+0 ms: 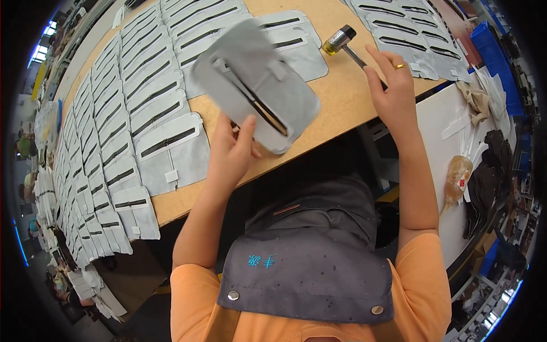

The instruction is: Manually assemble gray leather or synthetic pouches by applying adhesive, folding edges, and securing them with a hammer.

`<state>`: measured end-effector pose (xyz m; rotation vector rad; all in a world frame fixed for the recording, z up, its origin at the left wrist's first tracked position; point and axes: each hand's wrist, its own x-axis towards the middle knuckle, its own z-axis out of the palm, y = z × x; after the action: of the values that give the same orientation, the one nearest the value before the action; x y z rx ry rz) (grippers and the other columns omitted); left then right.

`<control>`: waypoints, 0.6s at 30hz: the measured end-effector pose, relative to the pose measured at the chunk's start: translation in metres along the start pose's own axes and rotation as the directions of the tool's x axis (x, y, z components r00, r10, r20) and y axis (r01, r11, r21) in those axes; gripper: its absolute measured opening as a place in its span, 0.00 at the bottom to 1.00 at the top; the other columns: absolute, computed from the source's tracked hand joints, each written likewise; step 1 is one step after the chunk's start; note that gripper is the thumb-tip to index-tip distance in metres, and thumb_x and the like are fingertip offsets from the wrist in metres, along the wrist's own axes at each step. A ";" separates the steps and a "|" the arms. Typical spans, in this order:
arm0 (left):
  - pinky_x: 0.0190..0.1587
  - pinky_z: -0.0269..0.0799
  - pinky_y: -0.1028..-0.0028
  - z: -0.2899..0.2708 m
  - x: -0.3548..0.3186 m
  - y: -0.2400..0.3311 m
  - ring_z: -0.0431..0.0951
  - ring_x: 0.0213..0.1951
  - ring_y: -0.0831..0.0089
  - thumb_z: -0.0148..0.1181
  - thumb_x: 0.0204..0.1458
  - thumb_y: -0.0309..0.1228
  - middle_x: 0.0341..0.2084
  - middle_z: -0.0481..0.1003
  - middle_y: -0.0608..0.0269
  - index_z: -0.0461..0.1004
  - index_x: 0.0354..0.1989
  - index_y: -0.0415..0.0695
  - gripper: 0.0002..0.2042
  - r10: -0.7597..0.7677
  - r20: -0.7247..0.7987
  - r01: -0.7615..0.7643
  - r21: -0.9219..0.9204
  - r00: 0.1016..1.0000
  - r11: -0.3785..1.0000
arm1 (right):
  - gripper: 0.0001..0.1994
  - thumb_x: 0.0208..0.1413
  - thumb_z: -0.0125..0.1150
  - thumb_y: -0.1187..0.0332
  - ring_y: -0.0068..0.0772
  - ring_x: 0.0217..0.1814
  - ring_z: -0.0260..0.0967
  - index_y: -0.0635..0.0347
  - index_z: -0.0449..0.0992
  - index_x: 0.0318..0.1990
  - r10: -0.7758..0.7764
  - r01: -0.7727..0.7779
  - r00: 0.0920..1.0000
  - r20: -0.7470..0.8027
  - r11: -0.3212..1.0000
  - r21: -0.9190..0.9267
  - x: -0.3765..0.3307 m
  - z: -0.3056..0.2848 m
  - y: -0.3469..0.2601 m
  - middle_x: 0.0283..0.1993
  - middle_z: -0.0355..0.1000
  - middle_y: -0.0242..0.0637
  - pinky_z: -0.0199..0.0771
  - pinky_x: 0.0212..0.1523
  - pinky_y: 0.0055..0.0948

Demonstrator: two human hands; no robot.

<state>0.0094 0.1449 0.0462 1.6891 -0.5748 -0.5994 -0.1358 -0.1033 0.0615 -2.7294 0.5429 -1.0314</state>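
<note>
My left hand [231, 154] grips a grey panel [293, 94] by its near edge, thumb on top, and holds it tilted above the board. The panel has rounded corners and a long black-edged slit that gapes near the thumb; it is a little blurred. In my right hand [394, 85] is a mallet [345, 39], held by its metal handle, some fingers raised. Its head, black at one end and clear yellow at the other, is over the board, right of the panel. Overlapping rows of similar grey panels [149, 94] lie to the left, with small white tabs.
The tan work board [356, 97] ends just in front of my body. More panels [393, 37] lie at its far right. Beside it, a white surface [436, 142] holds an amber bottle [457, 175] and black scraps [483, 182]. A blue bin [496, 65] stands beyond.
</note>
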 end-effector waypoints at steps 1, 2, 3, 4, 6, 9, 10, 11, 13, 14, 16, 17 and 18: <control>0.26 0.70 0.76 0.001 -0.012 -0.002 0.74 0.22 0.77 0.53 0.61 0.35 0.23 0.73 0.63 0.72 0.38 0.37 0.11 -0.175 0.123 0.173 0.026 0.977 0.985 | 0.15 0.57 0.57 0.71 0.45 0.41 0.70 0.57 0.74 0.52 0.038 -0.035 0.999 -0.028 0.994 0.108 0.002 -0.001 -0.008 0.36 0.72 0.43 0.70 0.43 0.39; 0.25 0.69 0.79 0.003 -0.022 -0.003 0.72 0.20 0.81 0.52 0.63 0.34 0.23 0.73 0.64 0.73 0.39 0.38 0.11 -0.346 0.236 0.339 0.068 0.908 0.938 | 0.13 0.57 0.56 0.71 0.46 0.45 0.69 0.61 0.75 0.49 0.077 -0.065 0.996 -0.048 0.974 0.216 0.002 0.001 -0.016 0.39 0.72 0.44 0.68 0.47 0.39; 0.25 0.69 0.80 0.006 -0.031 0.005 0.72 0.19 0.80 0.52 0.63 0.34 0.23 0.73 0.65 0.73 0.38 0.38 0.11 -0.354 0.388 0.332 0.125 0.851 0.935 | 0.10 0.57 0.56 0.72 0.47 0.45 0.69 0.63 0.75 0.45 0.118 -0.125 0.992 0.040 0.934 0.336 -0.004 0.005 -0.029 0.41 0.72 0.43 0.69 0.47 0.39; 0.25 0.69 0.80 0.008 -0.036 0.020 0.72 0.18 0.80 0.52 0.63 0.34 0.24 0.73 0.65 0.74 0.38 0.38 0.11 -0.360 0.532 0.314 0.179 0.766 0.932 | 0.10 0.57 0.56 0.72 0.47 0.45 0.69 0.63 0.75 0.45 0.117 -0.126 0.992 0.046 0.933 0.338 -0.011 0.012 -0.040 0.41 0.72 0.43 0.69 0.47 0.39; 0.26 0.69 0.78 0.012 -0.032 0.031 0.74 0.21 0.78 0.56 0.60 0.33 0.24 0.74 0.63 0.75 0.36 0.39 0.09 -0.395 0.594 0.308 0.248 0.701 0.918 | 0.08 0.56 0.56 0.74 0.46 0.44 0.69 0.63 0.76 0.43 0.000 -0.124 0.968 0.252 0.871 0.476 -0.026 0.022 -0.055 0.40 0.72 0.43 0.69 0.46 0.39; 0.37 0.68 0.67 0.023 -0.017 0.013 0.74 0.36 0.61 0.61 0.52 0.27 0.31 0.72 0.54 0.74 0.37 0.39 0.07 0.338 0.308 -0.454 0.508 0.889 0.732 | 0.09 0.55 0.56 0.75 0.45 0.43 0.68 0.63 0.76 0.44 0.048 -0.222 0.936 0.348 0.849 0.480 -0.034 0.031 -0.064 0.39 0.71 0.42 0.69 0.45 0.39; 0.37 0.68 0.67 0.025 -0.012 0.008 0.74 0.36 0.61 0.61 0.52 0.27 0.31 0.72 0.54 0.74 0.37 0.39 0.07 0.337 0.304 -0.451 0.508 0.891 0.734 | 0.09 0.55 0.56 0.75 0.45 0.43 0.68 0.63 0.76 0.44 0.044 -0.221 0.935 0.351 0.849 0.481 -0.035 0.032 -0.064 0.39 0.71 0.42 0.69 0.45 0.39; 0.40 0.67 0.65 0.028 -0.009 0.005 0.73 0.38 0.58 0.61 0.51 0.27 0.34 0.71 0.53 0.73 0.39 0.39 0.08 0.353 0.309 -0.469 0.595 0.883 0.653 | 0.10 0.55 0.56 0.75 0.44 0.43 0.68 0.62 0.76 0.45 -0.011 -0.151 0.945 0.328 0.872 0.465 -0.035 0.033 -0.063 0.39 0.71 0.42 0.69 0.45 0.39; 0.46 0.65 0.62 0.032 -0.005 0.002 0.70 0.42 0.53 0.60 0.50 0.25 0.40 0.69 0.51 0.70 0.44 0.39 0.13 0.333 0.325 -0.463 0.682 0.885 0.566 | 0.12 0.54 0.57 0.75 0.43 0.42 0.67 0.62 0.76 0.46 -0.063 -0.085 0.949 0.309 0.893 0.442 -0.039 0.034 -0.061 0.39 0.71 0.41 0.69 0.45 0.38; 0.46 0.65 0.62 0.032 -0.003 0.001 0.70 0.42 0.53 0.60 0.50 0.25 0.40 0.69 0.51 0.70 0.44 0.39 0.13 0.332 0.329 -0.466 0.678 0.884 0.568 | 0.13 0.54 0.58 0.75 0.42 0.43 0.67 0.61 0.75 0.47 -0.122 0.015 0.951 0.286 0.937 0.348 -0.042 0.035 -0.060 0.40 0.71 0.41 0.69 0.45 0.38; 0.45 0.66 0.62 0.029 0.000 0.000 0.70 0.41 0.55 0.60 0.49 0.26 0.38 0.70 0.52 0.70 0.43 0.39 0.12 0.337 0.308 -0.457 0.632 0.889 0.626 | 0.14 0.53 0.59 0.75 0.42 0.44 0.67 0.60 0.75 0.49 -0.185 0.117 0.944 0.272 0.962 0.248 -0.045 0.035 -0.056 0.40 0.70 0.41 0.69 0.46 0.38; 0.45 0.66 0.62 0.028 0.002 0.000 0.70 0.41 0.55 0.60 0.49 0.26 0.38 0.70 0.52 0.70 0.43 0.39 0.12 0.337 0.305 -0.454 0.632 0.891 0.628 | 0.14 0.53 0.59 0.75 0.43 0.44 0.67 0.60 0.75 0.48 -0.108 0.068 0.967 0.232 0.983 0.172 -0.044 0.034 -0.053 0.41 0.70 0.40 0.68 0.46 0.38; 0.45 0.65 0.62 0.027 0.005 0.000 0.70 0.41 0.56 0.60 0.49 0.25 0.36 0.70 0.53 0.71 0.43 0.39 0.12 0.295 0.319 -0.432 0.594 0.901 0.678 | 0.14 0.52 0.60 0.75 0.43 0.44 0.66 0.60 0.75 0.48 -0.033 0.015 0.982 0.185 0.995 0.098 -0.044 0.034 -0.052 0.42 0.70 0.40 0.68 0.47 0.38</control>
<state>-0.0049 0.1221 0.0407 2.0876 -1.3656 -0.2713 -0.1294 -0.0369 0.0244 -2.7147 0.4197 -0.7738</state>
